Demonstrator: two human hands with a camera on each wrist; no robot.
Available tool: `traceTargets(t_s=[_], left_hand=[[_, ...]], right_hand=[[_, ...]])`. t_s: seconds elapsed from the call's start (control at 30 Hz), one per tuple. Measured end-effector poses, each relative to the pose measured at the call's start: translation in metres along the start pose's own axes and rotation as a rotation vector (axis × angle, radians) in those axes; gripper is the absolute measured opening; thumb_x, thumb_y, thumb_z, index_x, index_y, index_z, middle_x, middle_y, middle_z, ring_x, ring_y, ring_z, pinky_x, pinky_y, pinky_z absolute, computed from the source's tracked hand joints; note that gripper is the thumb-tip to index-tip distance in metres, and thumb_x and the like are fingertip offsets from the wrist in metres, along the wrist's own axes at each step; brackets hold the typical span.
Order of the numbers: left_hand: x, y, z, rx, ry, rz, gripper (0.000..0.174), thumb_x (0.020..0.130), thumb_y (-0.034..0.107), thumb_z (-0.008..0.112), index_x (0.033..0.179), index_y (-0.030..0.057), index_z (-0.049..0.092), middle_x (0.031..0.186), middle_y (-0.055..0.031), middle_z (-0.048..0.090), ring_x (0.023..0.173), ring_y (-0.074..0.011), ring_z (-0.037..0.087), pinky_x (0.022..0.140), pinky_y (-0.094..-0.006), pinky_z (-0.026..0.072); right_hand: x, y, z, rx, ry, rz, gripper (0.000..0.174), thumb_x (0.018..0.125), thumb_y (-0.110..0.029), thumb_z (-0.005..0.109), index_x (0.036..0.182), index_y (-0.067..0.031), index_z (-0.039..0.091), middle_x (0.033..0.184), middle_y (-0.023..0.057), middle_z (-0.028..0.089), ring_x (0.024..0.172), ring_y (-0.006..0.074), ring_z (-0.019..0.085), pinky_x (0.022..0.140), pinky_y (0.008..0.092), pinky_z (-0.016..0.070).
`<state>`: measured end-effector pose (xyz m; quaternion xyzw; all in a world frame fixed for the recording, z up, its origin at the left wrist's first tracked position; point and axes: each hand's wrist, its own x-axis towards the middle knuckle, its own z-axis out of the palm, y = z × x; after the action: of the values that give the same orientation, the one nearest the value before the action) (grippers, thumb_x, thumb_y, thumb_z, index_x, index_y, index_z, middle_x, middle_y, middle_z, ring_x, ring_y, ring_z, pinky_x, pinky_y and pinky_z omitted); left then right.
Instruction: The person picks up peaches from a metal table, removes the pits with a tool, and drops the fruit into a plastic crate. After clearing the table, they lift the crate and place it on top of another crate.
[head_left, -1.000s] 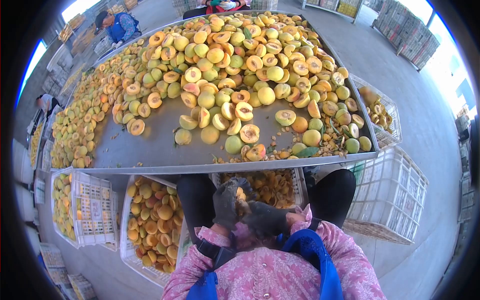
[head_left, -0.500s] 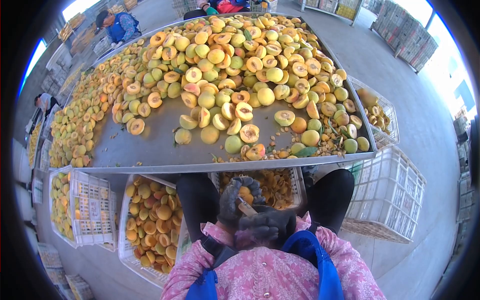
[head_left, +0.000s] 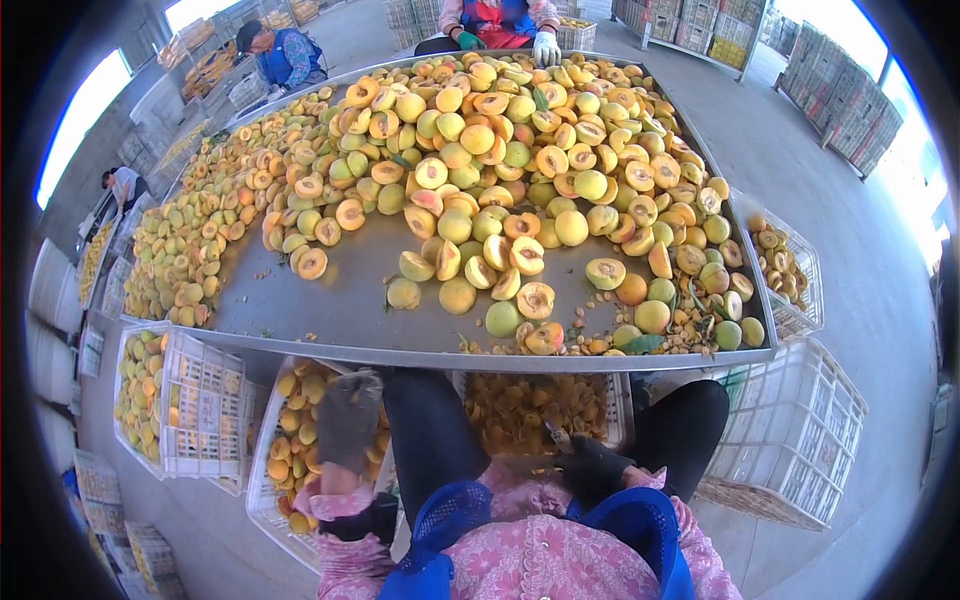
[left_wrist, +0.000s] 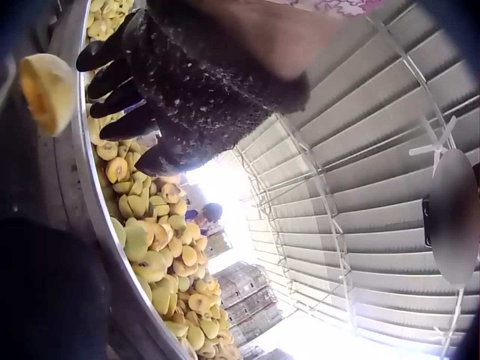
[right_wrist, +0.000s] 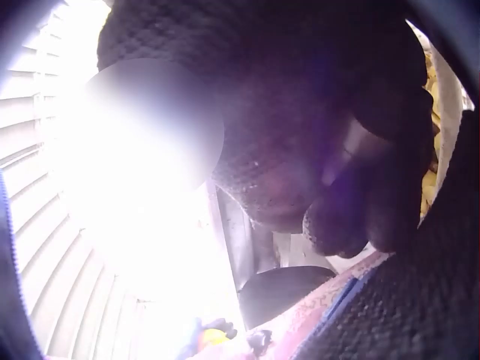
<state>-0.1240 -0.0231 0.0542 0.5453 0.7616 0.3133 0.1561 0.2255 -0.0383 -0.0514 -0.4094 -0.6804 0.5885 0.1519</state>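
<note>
Between peaches
Below the bench (head_left: 340,300), our left hand (head_left: 348,420) hangs over the crate (head_left: 256,455), fingers (left_wrist: 112,79) released; the right hand (head_left: 592,468) grips a blade (head_left: 553,434). Next, probably a whole peach (head_left: 503,318).

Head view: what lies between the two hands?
In the head view, the person's black-trousered leg and a white crate lie between the left hand and the right hand, a tool in its grip.

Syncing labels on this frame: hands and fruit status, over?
Left hand open, fingers spread, above crate of peaches. Right hand grips knife near lap. One peach half apart from left fingertips. Nothing in the way.
</note>
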Motion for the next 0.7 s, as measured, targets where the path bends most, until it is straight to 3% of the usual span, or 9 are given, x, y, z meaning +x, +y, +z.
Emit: traceTargets(t_s=[0.13, 0.2, 0.33, 0.43, 0.5, 0.57, 0.63, 0.67, 0.7], left_hand=[[0.039, -0.014, -0.021, 0.371, 0.168, 0.049, 0.036, 0.083, 0.022, 0.065, 0.111, -0.0011, 0.062, 0.103, -0.0169, 0.067, 0.099, -0.0304, 0.064, 0.088, -0.0374, 0.0485], [0.073, 0.0, -0.003, -0.063, -0.076, -0.028, 0.044, 0.081, 0.026, 0.066, 0.115, -0.0013, 0.059, 0.11, -0.0183, 0.064, 0.107, -0.0325, 0.06, 0.093, -0.0393, 0.0463], [0.143, -0.005, 0.085, 0.272, 0.12, 0.44, 0.05, 0.075, 0.031, 0.07, 0.111, -0.002, 0.061, 0.101, -0.0188, 0.066, 0.095, -0.0359, 0.063, 0.088, -0.0419, 0.0486], [0.165, 0.018, 0.094, 0.357, -0.182, 0.186, 0.042, 0.076, 0.032, 0.071, 0.103, 0.0, 0.064, 0.093, -0.0164, 0.068, 0.091, -0.0374, 0.064, 0.083, -0.0427, 0.0507], [0.162, 0.012, 0.089, 0.229, -0.127, 0.211, 0.032, 0.078, 0.026, 0.069, 0.096, 0.0007, 0.066, 0.092, -0.0137, 0.069, 0.089, -0.0359, 0.065, 0.079, -0.0449, 0.051], [0.16, -0.01, 0.087, -0.738, -0.394, -0.192, 0.033, 0.085, 0.025, 0.06, 0.106, -0.0006, 0.064, 0.094, -0.0157, 0.068, 0.089, -0.0354, 0.065, 0.081, -0.0467, 0.0508], [0.13, 0.008, 0.067, -1.168, -0.542, -0.335, 0.036, 0.088, 0.026, 0.053, 0.11, -0.0021, 0.061, 0.1, -0.0165, 0.066, 0.092, -0.0353, 0.064, 0.085, -0.0482, 0.0496], [0.112, 0.017, 0.061, -1.606, -0.687, -0.474, 0.038, 0.092, 0.026, 0.047, 0.114, -0.0036, 0.058, 0.106, -0.0174, 0.065, 0.096, -0.0351, 0.063, 0.09, -0.0496, 0.0485], [0.1, 0.02, 0.062, -1.606, -0.681, -0.478, 0.038, 0.092, 0.026, 0.047, 0.114, -0.0036, 0.058, 0.106, -0.0174, 0.065, 0.096, -0.0351, 0.063, 0.09, -0.0496, 0.0485]], right_hand=[[0.012, -0.018, 0.004, 0.153, 0.001, 0.151, 0.039, 0.082, -0.017, 0.065, 0.117, -0.0038, 0.051, 0.088, 0.0092, 0.058, 0.079, 0.0214, 0.057, 0.063, 0.0335, 0.0475], [0.013, -0.023, 0.008, 0.218, 0.005, 0.233, 0.039, 0.082, -0.016, 0.065, 0.116, -0.0041, 0.052, 0.089, 0.0098, 0.059, 0.081, 0.0228, 0.057, 0.064, 0.0343, 0.0477], [0.011, -0.027, -0.003, 0.34, 0.034, 0.399, 0.039, 0.08, -0.015, 0.065, 0.115, -0.0046, 0.052, 0.089, 0.011, 0.059, 0.084, 0.0255, 0.057, 0.067, 0.0357, 0.0481], [-0.003, -0.021, -0.012, 0.435, 0.056, 0.531, 0.039, 0.079, -0.014, 0.066, 0.115, -0.005, 0.053, 0.09, 0.0118, 0.059, 0.087, 0.0275, 0.057, 0.069, 0.0368, 0.0484], [0.003, -0.029, -0.012, 0.5, 0.065, 0.617, 0.039, 0.078, -0.013, 0.066, 0.114, -0.0053, 0.054, 0.09, 0.0124, 0.059, 0.089, 0.0288, 0.057, 0.071, 0.0376, 0.0486], [0.003, -0.032, -0.013, 0.566, 0.066, 0.7, 0.039, 0.077, -0.013, 0.066, 0.114, -0.0055, 0.054, 0.09, 0.013, 0.059, 0.091, 0.0302, 0.057, 0.072, 0.0383, 0.0489], [0.003, -0.033, -0.012, 0.599, 0.052, 0.744, 0.039, 0.077, -0.012, 0.066, 0.113, -0.0057, 0.054, 0.09, 0.0133, 0.059, 0.092, 0.0309, 0.057, 0.073, 0.0387, 0.049], [0.002, -0.028, -0.014, 0.251, 0.009, 0.443, 0.04, 0.077, -0.014, 0.067, 0.114, -0.0053, 0.054, 0.09, 0.0131, 0.059, 0.092, 0.0298, 0.057, 0.073, 0.0387, 0.049], [0.005, -0.044, -0.018, -0.093, -0.031, 0.134, 0.042, 0.077, -0.015, 0.067, 0.114, -0.005, 0.053, 0.09, 0.013, 0.059, 0.092, 0.0288, 0.057, 0.072, 0.0387, 0.0491]])
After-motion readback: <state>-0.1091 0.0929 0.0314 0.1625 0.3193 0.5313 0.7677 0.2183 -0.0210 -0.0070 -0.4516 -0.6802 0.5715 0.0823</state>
